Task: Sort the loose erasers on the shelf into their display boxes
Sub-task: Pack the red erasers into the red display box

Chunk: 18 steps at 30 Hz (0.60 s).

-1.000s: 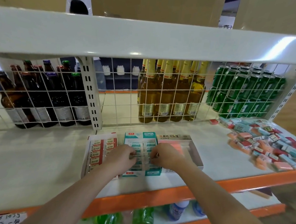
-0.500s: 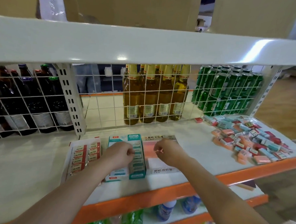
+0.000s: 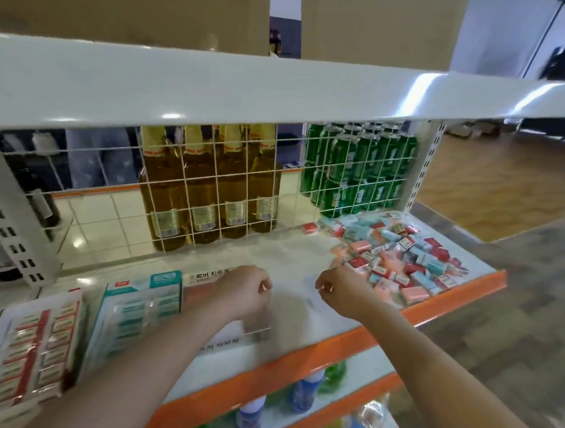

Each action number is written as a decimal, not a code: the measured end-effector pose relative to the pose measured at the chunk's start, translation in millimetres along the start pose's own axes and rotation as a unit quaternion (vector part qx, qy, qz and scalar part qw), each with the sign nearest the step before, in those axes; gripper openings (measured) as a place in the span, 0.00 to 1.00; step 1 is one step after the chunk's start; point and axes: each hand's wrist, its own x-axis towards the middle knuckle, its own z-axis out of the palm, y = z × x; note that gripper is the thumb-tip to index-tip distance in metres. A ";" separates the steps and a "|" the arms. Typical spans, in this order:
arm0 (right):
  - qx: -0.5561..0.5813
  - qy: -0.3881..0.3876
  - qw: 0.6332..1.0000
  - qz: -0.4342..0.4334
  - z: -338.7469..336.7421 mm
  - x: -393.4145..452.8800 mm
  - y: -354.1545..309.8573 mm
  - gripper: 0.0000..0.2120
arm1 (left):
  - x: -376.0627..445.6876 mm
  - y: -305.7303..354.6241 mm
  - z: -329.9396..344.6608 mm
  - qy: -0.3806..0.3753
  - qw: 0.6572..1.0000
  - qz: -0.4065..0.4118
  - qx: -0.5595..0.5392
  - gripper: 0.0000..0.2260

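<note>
Three display boxes lie at the shelf's front left: a red-and-white eraser box (image 3: 28, 347), a teal eraser box (image 3: 138, 307) and a pink eraser box (image 3: 198, 291) partly hidden under my left forearm. A pile of loose erasers (image 3: 403, 259) in red, teal and pink lies at the right end of the shelf. My left hand (image 3: 244, 292) hovers over the pink box's right part, fingers curled, with nothing seen in it. My right hand (image 3: 339, 292) is just left of the pile, fingers curled, and I see nothing held.
A white wire grid (image 3: 210, 190) backs the shelf, with amber bottles (image 3: 197, 189) and green cans (image 3: 352, 171) behind it. A single red eraser (image 3: 309, 227) lies by the grid. The upper shelf (image 3: 248, 91) overhangs. The orange front edge (image 3: 299, 362) runs below my wrists.
Both hands have left the teal box and moved right; the left is now over the pink box and the right has reached the edge of the loose pile. The view has swung right.
</note>
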 end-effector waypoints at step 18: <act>0.041 0.080 0.985 0.146 -36.6 24.7 145.7 0.16 | 78.7 111.7 80.8 -0.032 0.998 -0.017 -0.055 0.09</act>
